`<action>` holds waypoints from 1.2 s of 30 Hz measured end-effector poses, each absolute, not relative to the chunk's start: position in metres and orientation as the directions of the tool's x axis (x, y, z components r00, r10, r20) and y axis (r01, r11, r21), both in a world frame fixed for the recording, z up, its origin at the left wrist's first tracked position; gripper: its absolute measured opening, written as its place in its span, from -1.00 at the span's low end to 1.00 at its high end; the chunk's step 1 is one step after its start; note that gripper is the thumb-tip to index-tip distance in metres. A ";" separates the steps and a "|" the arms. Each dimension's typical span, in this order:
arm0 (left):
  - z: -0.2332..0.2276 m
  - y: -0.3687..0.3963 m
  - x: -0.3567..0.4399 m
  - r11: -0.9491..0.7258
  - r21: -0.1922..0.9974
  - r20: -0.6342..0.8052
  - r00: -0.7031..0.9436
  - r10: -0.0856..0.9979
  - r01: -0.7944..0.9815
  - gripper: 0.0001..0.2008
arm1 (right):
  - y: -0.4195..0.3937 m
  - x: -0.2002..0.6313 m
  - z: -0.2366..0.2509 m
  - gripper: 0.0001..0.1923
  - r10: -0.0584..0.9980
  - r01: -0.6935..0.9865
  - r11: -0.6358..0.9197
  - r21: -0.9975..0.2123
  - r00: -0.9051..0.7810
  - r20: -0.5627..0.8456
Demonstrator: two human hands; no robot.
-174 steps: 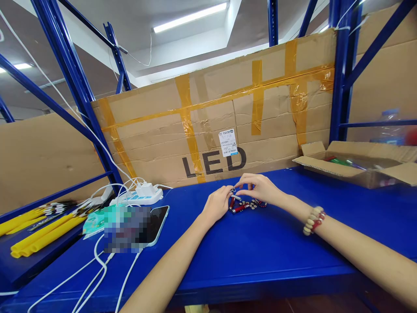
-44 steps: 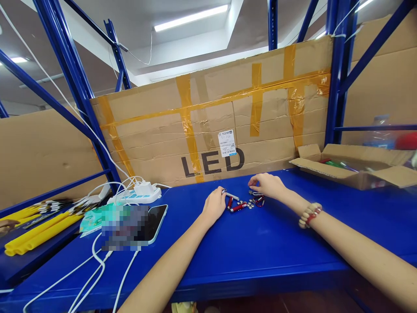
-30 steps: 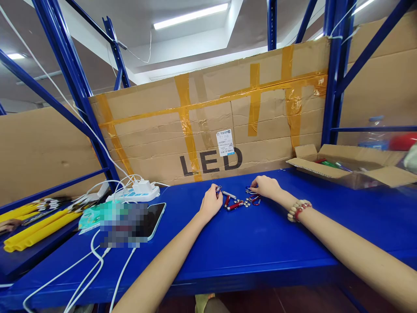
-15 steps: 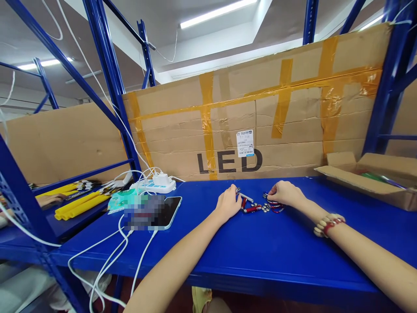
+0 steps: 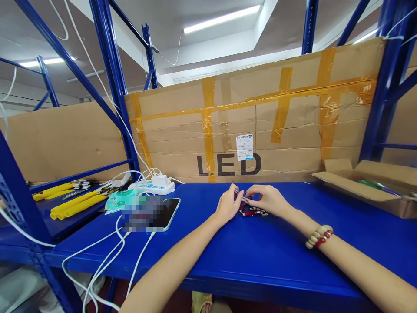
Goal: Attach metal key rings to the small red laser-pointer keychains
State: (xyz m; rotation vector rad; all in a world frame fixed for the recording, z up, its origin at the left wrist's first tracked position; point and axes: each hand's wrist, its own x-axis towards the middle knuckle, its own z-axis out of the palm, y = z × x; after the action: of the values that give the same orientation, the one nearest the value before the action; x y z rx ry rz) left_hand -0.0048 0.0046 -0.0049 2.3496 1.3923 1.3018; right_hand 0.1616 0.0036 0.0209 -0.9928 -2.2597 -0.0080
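Note:
My left hand (image 5: 228, 204) is closed around a slim silvery-white tube (image 5: 244, 200), whose far end pokes out past the fingertips. A small shiny metal piece (image 5: 236, 190) shows at its index finger. Close by on the right, my right hand (image 5: 269, 201) pinches thumb and fingers together at the tube's end; anything between them is too small to make out. Below the hands on the blue tabletop lie a small red metal tube (image 5: 250, 213), another red piece (image 5: 242, 207) and several round silver button-like discs (image 5: 263, 213). My right hand partly covers this group.
On the left are a phone (image 5: 167, 214), white charging cables (image 5: 119, 241), a power strip (image 5: 159, 187) and a green packet (image 5: 117, 200). Yellow tubes (image 5: 78, 204) lie beyond the rack post. An open cardboard box (image 5: 404, 204) stands right; a large carton (image 5: 293, 152) backs the table.
My right hand has moved left from the discs and red pieces to the tube at my left hand. The left hand stays in about the same place. The view has shifted slightly.

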 end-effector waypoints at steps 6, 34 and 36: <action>-0.009 0.009 -0.004 -0.609 0.484 0.648 0.210 0.732 0.628 -0.91 | 0.002 0.157 0.019 -0.88 0.625 0.610 0.750 -0.255 -0.528 0.575; -0.008 0.013 -0.004 -0.688 0.578 0.674 0.219 0.706 0.439 -0.85 | 0.011 0.155 0.002 -0.68 0.464 0.552 0.833 -0.031 -0.668 0.582; -0.008 0.012 -0.004 -0.692 0.577 0.676 0.221 0.703 0.434 -0.84 | 0.011 0.154 0.002 -0.68 0.457 0.539 0.841 -0.045 -0.663 0.593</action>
State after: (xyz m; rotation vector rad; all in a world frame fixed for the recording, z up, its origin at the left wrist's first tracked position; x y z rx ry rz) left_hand -0.0038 0.0119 -0.0078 2.2321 1.0710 1.4594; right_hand 0.1541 0.0106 0.0025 -0.7249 -2.4065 -0.1779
